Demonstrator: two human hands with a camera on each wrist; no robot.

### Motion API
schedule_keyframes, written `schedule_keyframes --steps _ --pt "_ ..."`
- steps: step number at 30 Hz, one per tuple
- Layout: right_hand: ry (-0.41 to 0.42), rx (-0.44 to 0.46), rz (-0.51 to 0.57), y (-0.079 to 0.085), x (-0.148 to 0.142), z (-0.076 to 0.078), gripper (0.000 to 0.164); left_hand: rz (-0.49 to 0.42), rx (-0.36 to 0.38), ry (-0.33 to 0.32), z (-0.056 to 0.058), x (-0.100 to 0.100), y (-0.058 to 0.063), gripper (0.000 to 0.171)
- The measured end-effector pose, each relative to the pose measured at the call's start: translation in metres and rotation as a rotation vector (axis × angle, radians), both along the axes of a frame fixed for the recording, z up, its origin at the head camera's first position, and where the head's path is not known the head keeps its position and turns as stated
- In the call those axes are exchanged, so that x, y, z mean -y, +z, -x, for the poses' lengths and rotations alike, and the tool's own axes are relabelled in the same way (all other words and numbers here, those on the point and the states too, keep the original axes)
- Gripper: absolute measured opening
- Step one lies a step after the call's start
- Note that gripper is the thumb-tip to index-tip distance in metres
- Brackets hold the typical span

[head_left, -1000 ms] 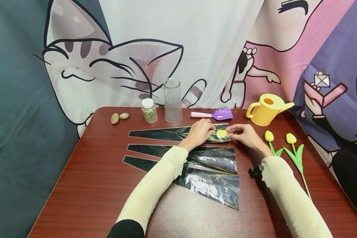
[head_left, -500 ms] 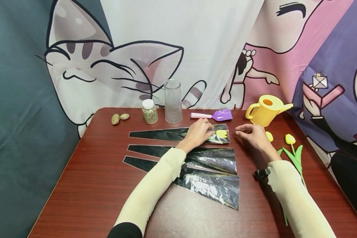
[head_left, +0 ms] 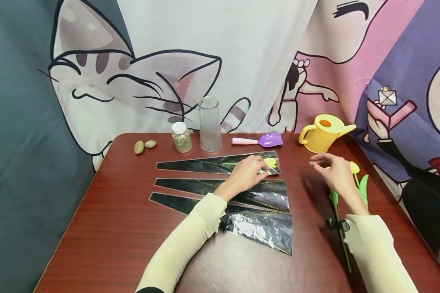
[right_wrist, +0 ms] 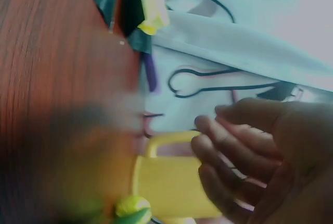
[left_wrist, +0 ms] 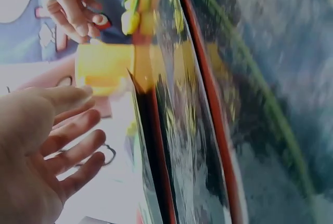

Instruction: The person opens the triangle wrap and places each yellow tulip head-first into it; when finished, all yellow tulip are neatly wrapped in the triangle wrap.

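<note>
My left hand (head_left: 246, 174) is over the farthest of three tapered black-and-clear flower sleeves (head_left: 185, 165), its fingers loosely bent with nothing between them. Inside that sleeve lies a yellow tulip (head_left: 270, 162), its bloom near the wide right end. Out to the right, my right hand (head_left: 335, 174) hovers with relaxed fingers above two loose tulips. One tulip's bloom (head_left: 354, 167) shows past the hand, and the other is mostly covered by it. In the right wrist view the fingers (right_wrist: 221, 153) hold nothing, with a yellow bloom (right_wrist: 132, 209) below them.
The middle sleeve (head_left: 275, 191) and the nearest sleeve (head_left: 267, 230) lie flat on the red-brown table (head_left: 106, 236). Along the back stand two stones (head_left: 139, 147), a white-lidded jar (head_left: 182, 138), a clear glass vase (head_left: 210, 126), a purple scoop (head_left: 269, 140) and a yellow watering can (head_left: 322, 134).
My right hand has left the wide end of the far sleeve and moved right, over the loose tulips. The left hand has shifted slightly toward the near edge of that sleeve.
</note>
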State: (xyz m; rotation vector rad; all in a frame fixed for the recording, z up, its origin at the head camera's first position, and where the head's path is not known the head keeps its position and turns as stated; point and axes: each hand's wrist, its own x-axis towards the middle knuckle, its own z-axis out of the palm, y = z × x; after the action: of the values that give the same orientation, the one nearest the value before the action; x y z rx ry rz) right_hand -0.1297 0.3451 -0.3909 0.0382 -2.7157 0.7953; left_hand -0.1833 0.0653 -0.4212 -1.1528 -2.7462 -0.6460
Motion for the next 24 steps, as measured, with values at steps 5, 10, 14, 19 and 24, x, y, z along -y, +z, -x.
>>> schedule_keyframes --steps 5,10,14,19,24 --pt "-0.112 0.056 -0.069 0.009 -0.014 -0.028 0.025 0.097 -0.033 -0.069 -0.016 -0.003 -0.001 0.018" --pt "-0.194 0.249 -0.146 0.008 -0.028 -0.057 0.026 0.198 -0.046 -0.106 -0.026 -0.008 -0.007 0.016" --pt "-0.215 0.397 -0.163 0.002 -0.036 -0.076 0.026 0.229 -0.048 -0.117 -0.027 -0.013 -0.012 0.017" --pt "-0.198 0.511 -0.156 -0.005 -0.043 -0.091 0.032 0.248 -0.043 -0.128 -0.026 -0.019 -0.015 0.019" --pt "-0.157 0.572 -0.119 -0.013 -0.045 -0.099 0.040 0.255 -0.053 -0.141 -0.026 -0.024 -0.017 0.018"
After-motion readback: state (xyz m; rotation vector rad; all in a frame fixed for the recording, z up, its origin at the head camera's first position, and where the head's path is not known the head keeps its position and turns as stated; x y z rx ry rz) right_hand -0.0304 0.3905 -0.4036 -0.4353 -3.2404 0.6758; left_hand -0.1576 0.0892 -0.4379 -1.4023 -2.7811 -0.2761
